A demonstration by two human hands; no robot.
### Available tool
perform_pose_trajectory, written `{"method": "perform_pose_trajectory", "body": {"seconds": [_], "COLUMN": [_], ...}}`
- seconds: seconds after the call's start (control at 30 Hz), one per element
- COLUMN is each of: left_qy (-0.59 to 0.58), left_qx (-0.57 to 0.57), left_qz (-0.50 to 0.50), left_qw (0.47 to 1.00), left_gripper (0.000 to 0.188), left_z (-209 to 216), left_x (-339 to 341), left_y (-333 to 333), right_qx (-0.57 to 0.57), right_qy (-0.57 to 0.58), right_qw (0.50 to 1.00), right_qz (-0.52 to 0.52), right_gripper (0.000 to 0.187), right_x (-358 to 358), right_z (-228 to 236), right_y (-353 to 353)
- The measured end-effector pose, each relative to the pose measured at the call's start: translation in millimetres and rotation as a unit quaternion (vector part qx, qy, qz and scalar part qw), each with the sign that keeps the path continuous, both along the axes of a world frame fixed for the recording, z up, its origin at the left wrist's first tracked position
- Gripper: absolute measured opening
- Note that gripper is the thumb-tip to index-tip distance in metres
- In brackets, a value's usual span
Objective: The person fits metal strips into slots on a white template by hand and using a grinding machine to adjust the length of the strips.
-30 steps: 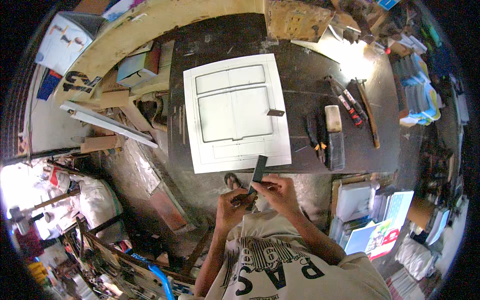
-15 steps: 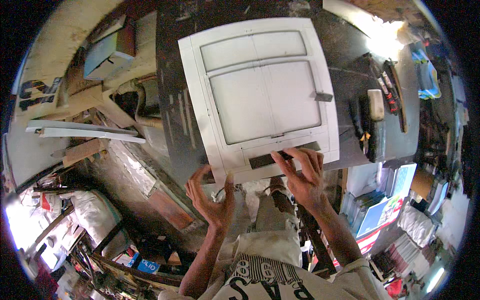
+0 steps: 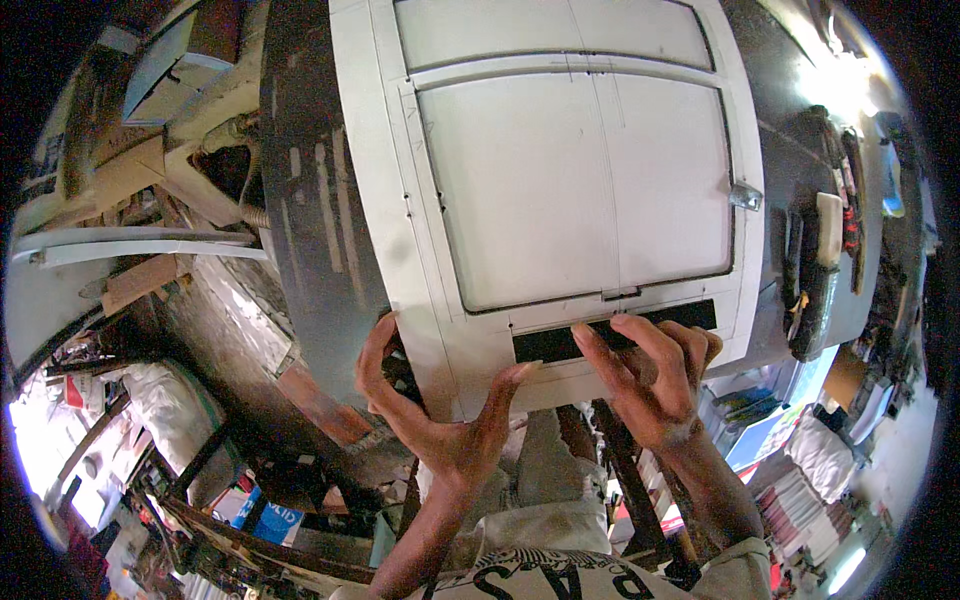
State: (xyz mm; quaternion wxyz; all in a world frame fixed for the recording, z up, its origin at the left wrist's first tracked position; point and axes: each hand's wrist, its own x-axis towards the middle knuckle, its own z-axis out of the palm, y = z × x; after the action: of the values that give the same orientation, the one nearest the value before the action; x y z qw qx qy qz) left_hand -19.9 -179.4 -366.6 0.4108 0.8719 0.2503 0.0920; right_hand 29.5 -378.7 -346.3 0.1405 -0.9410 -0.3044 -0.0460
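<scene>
A white framed panel (image 3: 540, 200), like a small cabinet door with pencil lines and dark-edged recesses, lies on the dark bench. Along its near rail rests a flat black strip (image 3: 545, 345). My right hand (image 3: 655, 385) has its bent fingers and thumb on this strip, near its middle. Around the panel's near left corner my left hand (image 3: 440, 420) is spread wide, with the thumb at the near edge and the fingers by the left side. A small shiny metal piece (image 3: 745, 196) sits on the panel's right edge.
The dark bench top (image 3: 310, 200) carries pale scratches on the left. To the right lie a white block (image 3: 829, 230), a dark-handled tool (image 3: 813, 310) and red-and-black tools (image 3: 850, 215). White strips (image 3: 150, 248) lie on the left, and a white sack (image 3: 170, 405) stands lower left.
The panel appears larger and nearer in view. My left thumb has spread rightward along the near edge, away from the fingers. My right hand stays on the black strip.
</scene>
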Motion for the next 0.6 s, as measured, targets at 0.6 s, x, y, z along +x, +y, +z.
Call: {"method": "perform_pose_trajectory", "body": {"seconds": [0.6], "left_qy": [-0.014], "left_qx": [-0.041], "left_qz": [0.040], "left_qw": [0.998], "left_gripper": [0.098], "left_z": [3.4], "left_x": [3.2], "left_y": [-5.2], "right_qx": [0.090], "right_qy": [0.084], "right_qw": [0.992], "right_qz": [0.020], "right_gripper": [0.046], "right_x": [-12.6], "right_z": [-15.9], "right_y": [6.8]}}
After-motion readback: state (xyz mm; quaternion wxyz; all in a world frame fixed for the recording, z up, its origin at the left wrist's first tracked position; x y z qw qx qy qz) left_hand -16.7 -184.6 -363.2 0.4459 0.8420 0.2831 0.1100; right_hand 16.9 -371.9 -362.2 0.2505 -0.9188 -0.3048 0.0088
